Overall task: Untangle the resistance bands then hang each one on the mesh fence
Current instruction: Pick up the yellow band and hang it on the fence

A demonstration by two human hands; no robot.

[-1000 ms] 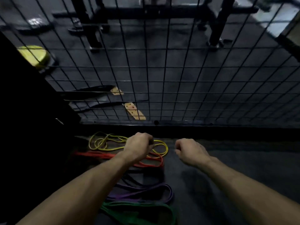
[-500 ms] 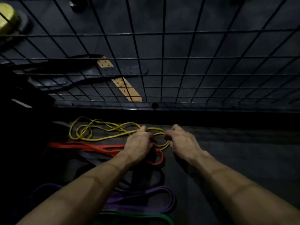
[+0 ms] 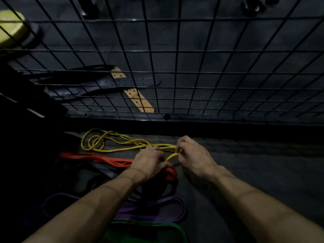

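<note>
A black wire mesh fence (image 3: 177, 67) fills the upper frame above the dark floor (image 3: 263, 172). At lower centre lie green (image 3: 149, 228), purple (image 3: 157, 207) and red-orange rubber resistance bands (image 3: 105, 159). Above them, the thin yellow rubber band (image 3: 112, 144) is pinched by the curled fingers of both the left hand (image 3: 149, 163) and right hand (image 3: 192, 155).

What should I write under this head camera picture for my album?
Both hands, left hand and right hand, pinch the yellow band on the floor below the mesh fence, beside red, purple and green bands.

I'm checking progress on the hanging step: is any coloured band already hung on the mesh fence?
No. The yellow band, red band and purple band all lie on the floor, below the mesh fence.
</note>
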